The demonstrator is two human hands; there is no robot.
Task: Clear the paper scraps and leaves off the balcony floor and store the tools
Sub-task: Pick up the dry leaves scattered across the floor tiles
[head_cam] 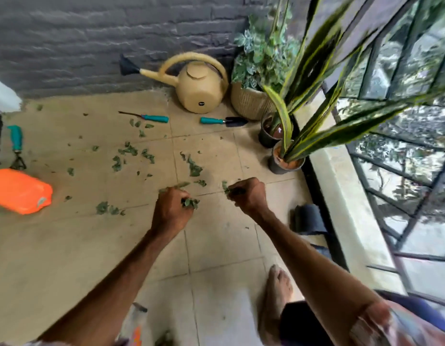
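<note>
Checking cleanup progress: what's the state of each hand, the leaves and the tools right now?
Left hand: grips leaves.
Right hand: grips leaves too.
Floor leaves: scattered, not yet gathered.
Trowel: lying on the tiles, unstored.
Weeder: lying on the tiles.
Hand rake: lying on the tiles.

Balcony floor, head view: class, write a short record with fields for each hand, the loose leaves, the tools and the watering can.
left hand: grips a bunch of leaves
right hand: grips a few leaves
loose leaves: scattered on the tiles beyond both hands
tools: thin-bladed tool, trowel, hand rake, all lying on the tiles
watering can: by the grey wall
</note>
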